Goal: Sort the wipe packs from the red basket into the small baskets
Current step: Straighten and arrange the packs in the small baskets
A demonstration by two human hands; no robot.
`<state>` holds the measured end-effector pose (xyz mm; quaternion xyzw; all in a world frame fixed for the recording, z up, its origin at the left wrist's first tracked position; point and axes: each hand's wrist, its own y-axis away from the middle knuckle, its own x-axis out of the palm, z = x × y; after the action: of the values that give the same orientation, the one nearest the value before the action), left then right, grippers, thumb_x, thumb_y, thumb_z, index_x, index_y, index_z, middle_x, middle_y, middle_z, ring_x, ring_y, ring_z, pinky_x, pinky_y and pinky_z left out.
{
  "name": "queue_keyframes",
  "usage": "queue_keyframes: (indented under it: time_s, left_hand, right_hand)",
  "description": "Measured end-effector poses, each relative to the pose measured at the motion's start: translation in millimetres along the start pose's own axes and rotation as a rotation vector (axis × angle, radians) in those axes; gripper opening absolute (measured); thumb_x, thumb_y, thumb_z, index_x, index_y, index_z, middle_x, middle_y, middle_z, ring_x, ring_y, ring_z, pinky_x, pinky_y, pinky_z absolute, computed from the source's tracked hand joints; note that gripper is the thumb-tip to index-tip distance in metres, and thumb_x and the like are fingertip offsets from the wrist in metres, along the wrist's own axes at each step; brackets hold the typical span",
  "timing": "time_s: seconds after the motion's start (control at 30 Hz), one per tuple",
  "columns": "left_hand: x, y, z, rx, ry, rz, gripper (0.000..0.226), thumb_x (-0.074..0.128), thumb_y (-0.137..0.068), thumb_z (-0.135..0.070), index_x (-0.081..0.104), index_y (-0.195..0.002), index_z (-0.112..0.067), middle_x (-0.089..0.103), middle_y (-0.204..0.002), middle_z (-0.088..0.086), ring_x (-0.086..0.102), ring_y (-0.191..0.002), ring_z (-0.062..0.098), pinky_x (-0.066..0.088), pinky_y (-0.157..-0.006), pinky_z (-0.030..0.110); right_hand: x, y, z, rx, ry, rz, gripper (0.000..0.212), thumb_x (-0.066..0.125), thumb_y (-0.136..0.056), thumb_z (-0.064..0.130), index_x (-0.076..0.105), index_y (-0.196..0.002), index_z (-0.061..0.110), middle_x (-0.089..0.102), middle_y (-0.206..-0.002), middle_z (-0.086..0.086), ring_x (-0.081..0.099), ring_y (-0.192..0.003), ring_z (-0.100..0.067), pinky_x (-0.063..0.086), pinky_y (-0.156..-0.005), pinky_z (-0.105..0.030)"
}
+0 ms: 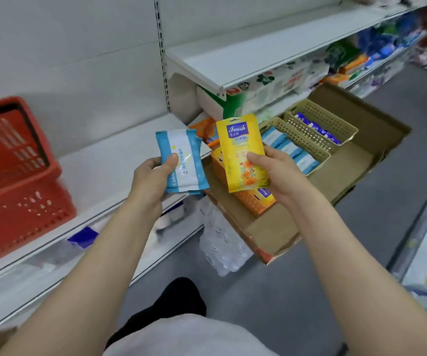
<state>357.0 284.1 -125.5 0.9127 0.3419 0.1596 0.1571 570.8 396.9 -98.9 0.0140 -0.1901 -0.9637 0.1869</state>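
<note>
Your left hand [153, 176] pinches a blue pack [184, 160], your right hand [274, 173] a yellow pack [243, 150]; both look light, soft, slippery, so hold edges.

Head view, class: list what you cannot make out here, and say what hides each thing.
- Red basket: cut off by the left edge; its inside is dark and seen at a slant, so any remaining packs are hidden.
- Orange basket: mostly covered by the yellow pack in the right hand.
- Blue-and-white pack in the left hand: small print unreadable.
- Goods on far shelves: blurred.
</note>
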Motion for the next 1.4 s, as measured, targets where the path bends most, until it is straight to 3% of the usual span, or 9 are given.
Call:
queue_keyframes:
  time_s: [0.1,0.2,0.33,0.57,0.8,0.93,1.1,1.27,1.4]
  left_hand:
    - [20.2,-25.0,8.5,-0.014,-0.024,-0.010,0.038,0.069,-0.090,-0.027,0.059,-0.118,-0.004,0.075,-0.099,0.008,0.074,-0.085,0.021,0.060,-0.073,0.038]
    - [48.2,-56.0,18.8,-0.049,-0.017,0.003,0.035,0.070,-0.090,-0.027,0.059,-0.116,-0.006,0.075,-0.100,0.008,0.074,-0.083,0.019,0.059,-0.067,0.034]
    - [97.3,-89.6,22.2,-0.086,-0.037,0.015,0.036,0.070,-0.089,-0.026,0.058,-0.118,-0.007,0.073,-0.107,0.011,0.072,-0.094,0.026,0.057,-0.087,0.047]
    - [149.3,-131.1,16.7,-0.129,-0.144,0.002,0.035,0.071,-0.088,-0.034,0.061,-0.115,-0.015,0.073,-0.107,0.004,0.072,-0.093,0.018,0.057,-0.089,0.040]
    - [163.2,-140.3,33.9,-0.154,-0.106,-0.161,0.026,0.071,-0.088,-0.032,0.063,-0.106,-0.016,0.075,-0.099,0.002,0.073,-0.088,0.019,0.058,-0.087,0.041]
    - [174.9,-128.2,52.0,-0.151,-0.021,-0.348,0.027,0.070,-0.089,-0.029,0.061,-0.109,-0.013,0.073,-0.106,0.007,0.072,-0.088,0.020,0.058,-0.083,0.039]
    - [204.4,-90.4,81.7,-0.140,0.087,-0.528,0.039,0.068,-0.091,-0.027,0.057,-0.124,-0.008,0.073,-0.108,0.007,0.072,-0.095,0.023,0.057,-0.086,0.042]
    - [230.3,-55.1,105.8,-0.133,0.145,-0.642,0.025,0.069,-0.090,-0.029,0.062,-0.109,-0.015,0.075,-0.101,0.004,0.074,-0.087,0.017,0.058,-0.074,0.034]
    - [233.4,-33.2,113.9,-0.149,0.158,-0.713,0.023,0.069,-0.090,-0.027,0.062,-0.108,-0.014,0.075,-0.099,0.004,0.073,-0.090,0.019,0.059,-0.081,0.039]
  right_hand:
    - [-34.7,-30.9,2.8,0.007,0.078,-0.034,0.042,0.074,-0.086,0.019,0.058,-0.124,0.008,0.075,-0.106,-0.010,0.073,-0.093,-0.028,0.058,-0.086,-0.047]
    - [-65.8,-67.2,5.3,0.030,0.153,-0.065,0.042,0.080,-0.080,0.020,0.060,-0.116,0.011,0.076,-0.095,-0.009,0.075,-0.081,-0.026,0.062,-0.071,-0.042]
    - [-97.8,-117.1,13.1,0.099,0.289,-0.034,0.041,0.083,-0.077,0.025,0.061,-0.112,0.019,0.077,-0.091,-0.007,0.075,-0.079,-0.026,0.062,-0.066,-0.042]
    - [-132.7,-193.1,11.9,0.214,0.500,0.139,0.045,0.087,-0.071,0.032,0.065,-0.110,0.031,0.075,-0.100,-0.006,0.075,-0.087,-0.024,0.059,-0.083,-0.046]
    - [-156.0,-240.0,-10.7,0.258,0.982,0.533,0.042,0.088,-0.067,0.040,0.068,-0.104,0.040,0.061,-0.125,0.004,0.061,-0.110,-0.019,0.050,-0.100,-0.044]
    - [-173.3,-266.8,-24.3,0.181,1.260,0.708,0.046,0.087,-0.069,0.039,0.068,-0.111,0.036,0.056,-0.130,0.005,0.055,-0.116,-0.019,0.047,-0.093,-0.034]
    - [-187.8,-286.8,-26.4,0.086,1.315,0.906,0.054,0.084,-0.072,0.042,0.067,-0.121,0.029,0.056,-0.133,0.003,0.055,-0.117,-0.019,0.047,-0.092,-0.032]
    - [-176.7,-286.8,-32.1,-0.054,1.334,1.003,0.051,0.080,-0.078,0.042,0.066,-0.125,0.030,0.055,-0.137,0.001,0.052,-0.121,-0.021,0.046,-0.097,-0.033]
    - [-164.3,-268.6,-51.2,-0.299,1.363,0.973,0.048,0.074,-0.083,0.041,0.063,-0.129,0.032,0.057,-0.136,0.003,0.052,-0.122,-0.021,0.043,-0.089,-0.030]
